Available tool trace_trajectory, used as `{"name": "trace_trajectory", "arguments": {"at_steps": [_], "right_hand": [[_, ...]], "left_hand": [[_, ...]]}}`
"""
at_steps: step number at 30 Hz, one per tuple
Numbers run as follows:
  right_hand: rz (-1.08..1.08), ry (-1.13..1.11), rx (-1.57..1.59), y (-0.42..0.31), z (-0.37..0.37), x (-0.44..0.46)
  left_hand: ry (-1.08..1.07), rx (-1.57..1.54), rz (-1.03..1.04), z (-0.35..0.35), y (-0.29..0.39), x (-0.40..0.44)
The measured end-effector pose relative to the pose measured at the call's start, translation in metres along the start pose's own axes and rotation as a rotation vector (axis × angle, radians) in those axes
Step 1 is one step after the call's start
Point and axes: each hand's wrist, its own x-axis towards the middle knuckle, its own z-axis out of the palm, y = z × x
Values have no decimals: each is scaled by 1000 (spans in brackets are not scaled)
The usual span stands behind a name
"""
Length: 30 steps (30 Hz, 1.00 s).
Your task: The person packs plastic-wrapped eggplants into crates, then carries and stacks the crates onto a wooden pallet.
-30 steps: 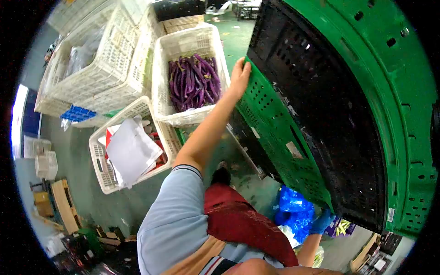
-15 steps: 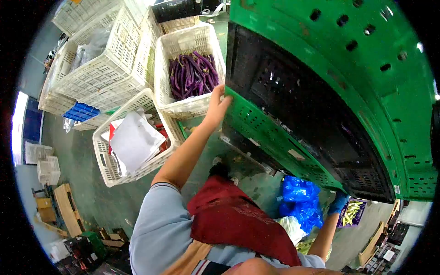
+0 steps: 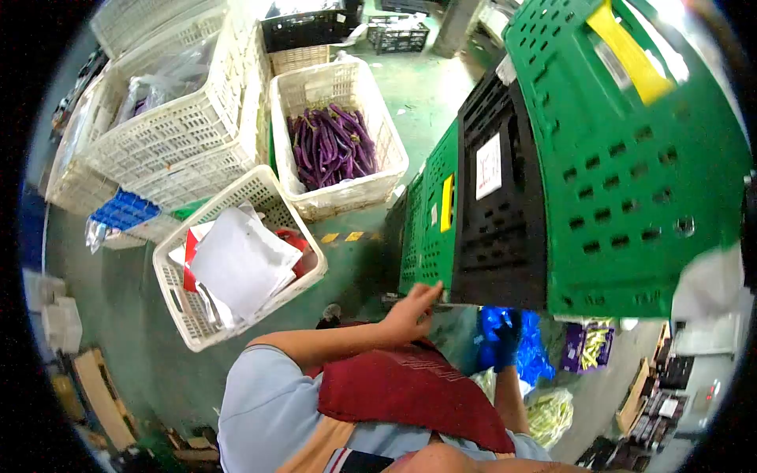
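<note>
A tall stack of crates rises at the right: a large green crate with a yellow handle, a black crate bearing a white label, and another green crate. My bare left hand is at the lower corner of that narrower green crate. Its fingertips touch the edge, with thumb and fingers apart. Below the stack, my right hand in a dark blue glove is away from the crates. Its fingers look spread, holding nothing visible, in front of blue plastic bags.
Purple eggplants fill part of a white crate. Another white crate holds papers. White crates are stacked at the left. Near my right arm are a bag of pale green vegetables and a purple box.
The crates now stand more upright in view, showing the yellow handles and label. My left hand has come down toward me along the crate. My right hand has left the crate's edge.
</note>
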Motion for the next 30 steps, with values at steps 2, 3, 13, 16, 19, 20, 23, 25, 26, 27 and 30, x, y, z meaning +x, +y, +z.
{"name": "trace_trajectory", "arguments": {"at_steps": [2,3,13,16,19,20,23,25,26,27,30], "right_hand": [[17,9,136,29,36,-46],[0,64,157,39,46,-66],[-75,631,-21,-24,119,-236],[-165,611,-97,-42,126,-257],[-134,734,-48,-38,114,-275],[-180,729,27,-35,108,-282],[-251,785,-2,-30,98,-303],[-234,782,-60,-15,83,-320],[-212,785,24,-23,87,-327],[-208,788,70,-17,83,-334],[-297,813,8,-5,78,-352]], "left_hand": [[-250,-9,86,-5,-11,-12],[-422,-27,89,-13,-13,-12],[-35,-269,153,-127,-17,133],[51,-460,195,-104,-14,83],[78,-520,200,-94,2,35],[92,-461,170,-91,4,20],[129,-431,114,-80,20,-23],[144,-333,179,-73,16,-42],[157,-338,186,-71,13,-51],[172,-346,187,-71,10,-60],[169,-353,206,-69,9,-88]]}}
